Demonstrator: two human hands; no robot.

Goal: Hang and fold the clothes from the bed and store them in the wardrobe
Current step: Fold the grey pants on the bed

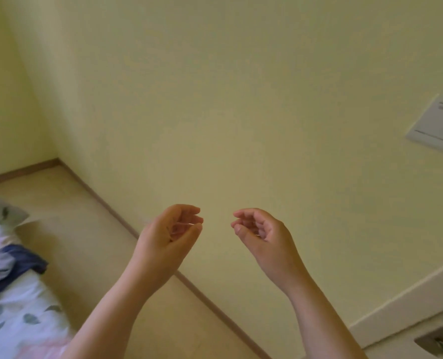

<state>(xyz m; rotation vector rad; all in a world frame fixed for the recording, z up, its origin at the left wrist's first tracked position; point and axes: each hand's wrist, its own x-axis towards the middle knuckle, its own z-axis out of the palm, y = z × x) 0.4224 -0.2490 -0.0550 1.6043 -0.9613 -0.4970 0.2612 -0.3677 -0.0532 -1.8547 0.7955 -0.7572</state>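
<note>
Left hand (167,235) and right hand (263,235) hang loosely curled, holding nothing; clothes (8,266) sit on the bed (21,322).

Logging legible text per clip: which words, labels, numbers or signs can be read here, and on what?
None can be read.
Wall panel: grey marks near its top, maybe print, too blurred to read.
Bedding: leaf pattern only, no text.
Clothes: no print shows.
</note>
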